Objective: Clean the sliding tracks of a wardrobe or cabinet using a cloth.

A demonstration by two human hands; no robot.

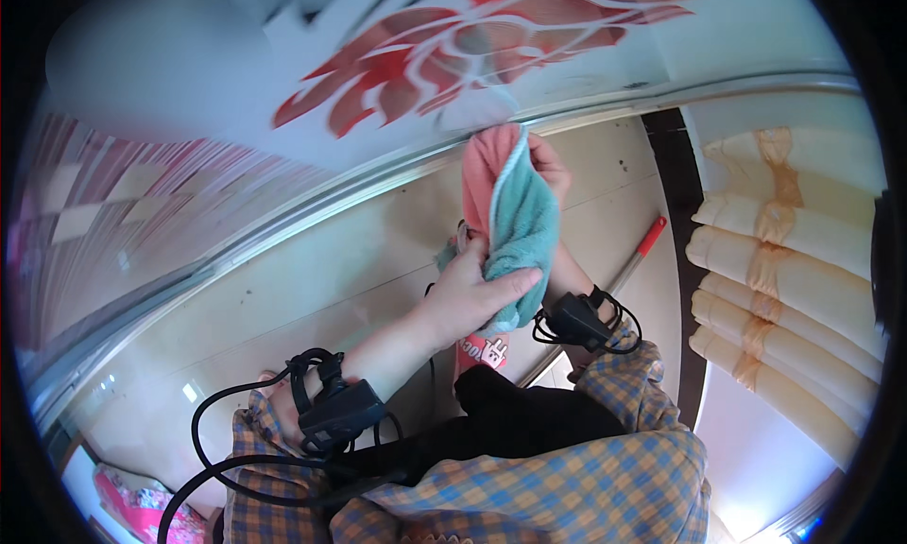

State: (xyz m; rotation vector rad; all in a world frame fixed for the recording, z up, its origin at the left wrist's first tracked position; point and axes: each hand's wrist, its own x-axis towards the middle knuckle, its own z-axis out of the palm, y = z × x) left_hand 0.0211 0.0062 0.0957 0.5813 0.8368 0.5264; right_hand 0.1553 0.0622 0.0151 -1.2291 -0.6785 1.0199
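Observation:
A two-sided cleaning cloth point(524, 227), teal on one face and pink on the other, hangs folded between my hands. My left hand point(477, 293) grips its lower part, the thumb laid across the teal side. Higher up, my right hand point(550, 169) is closed around the cloth's far edge, with most of its fingers hidden behind the fabric. The pink top end comes close to the lower frame of a glossy panel point(416, 62) with a red flower pattern; whether it touches cannot be seen.
Below the panel runs a pale metal track point(312, 208) beside the tiled floor point(312, 270). A pole with a red grip point(652, 234) lies at the right, near a cream ruffled curtain point(756, 270). A pink slipper point(472, 352) shows below my hands. Black cables loop from devices on both wrists.

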